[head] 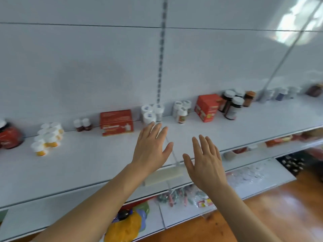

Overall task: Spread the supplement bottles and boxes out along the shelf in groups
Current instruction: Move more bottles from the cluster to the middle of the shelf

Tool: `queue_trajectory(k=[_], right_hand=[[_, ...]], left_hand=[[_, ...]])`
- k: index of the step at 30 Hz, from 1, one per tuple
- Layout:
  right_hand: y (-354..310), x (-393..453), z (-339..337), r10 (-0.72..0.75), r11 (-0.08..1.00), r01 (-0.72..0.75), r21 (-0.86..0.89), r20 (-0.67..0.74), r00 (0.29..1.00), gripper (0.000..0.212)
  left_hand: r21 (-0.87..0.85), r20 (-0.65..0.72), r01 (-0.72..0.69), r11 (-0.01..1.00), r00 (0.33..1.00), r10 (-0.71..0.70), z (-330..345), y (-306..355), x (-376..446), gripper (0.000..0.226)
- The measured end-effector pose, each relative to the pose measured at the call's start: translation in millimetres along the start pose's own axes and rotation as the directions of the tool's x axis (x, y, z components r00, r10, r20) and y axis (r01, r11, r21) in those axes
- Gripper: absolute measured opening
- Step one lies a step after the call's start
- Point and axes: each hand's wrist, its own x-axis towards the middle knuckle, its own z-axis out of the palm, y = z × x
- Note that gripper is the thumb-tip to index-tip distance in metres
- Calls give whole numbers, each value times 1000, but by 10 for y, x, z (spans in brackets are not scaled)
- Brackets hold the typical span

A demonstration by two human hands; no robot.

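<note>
Both hands empty, fingers straight and spread, palms down over the white shelf (87, 163). Left hand (151, 147) has its fingertips just beside the trio of white-capped bottles (151, 113) at the far edge; can't tell if they touch. Right hand (205, 160) is near the shelf's front edge, right of the left hand, well apart from any product.

Groups along the back of the shelf, left to right:
- red-labelled jar (10, 137) at far left
- cluster of white-capped yellow bottles (47, 137)
- two small dark bottles (83, 125)
- red box (116, 122), lying flat
- the white-capped trio
- three small white bottles (181, 110)
- a second red box (208, 107), turned at an angle
- dark amber bottles with white caps (231, 105)
- brown-capped bottle (249, 98)

Farther right: blurred bottles, type unclear.

Lower shelves hold packaged goods and a yellow bag (125, 226). Wooden floor (279, 206) at right.
</note>
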Motion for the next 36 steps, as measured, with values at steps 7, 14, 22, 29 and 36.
queue_trajectory(k=[7, 14, 22, 29, 36], right_hand=[[1500, -195, -355, 203, 979, -204, -19, -25, 979, 73], [2909, -129, -547, 387, 920, -389, -48, -58, 920, 70], [4436, 285, -915, 518, 840, -530, -118, -122, 847, 70], [5638, 516, -1031, 572, 802, -589, -95, -163, 804, 67], [7152, 879, -1066, 526, 836, -544, -72, -179, 831, 67]], left_hand=[[-40, 88, -144, 989, 985, 147, 498, 1486, 571, 71], [-104, 109, -305, 947, 943, 315, 1227, 2719, 1367, 66], [-203, 126, -422, 884, 884, 451, 1913, 4137, 2497, 61], [-248, 132, -491, 835, 837, 531, 2502, 5244, 3276, 58], [-270, 142, -474, 838, 841, 521, 3216, 6353, 3930, 57]])
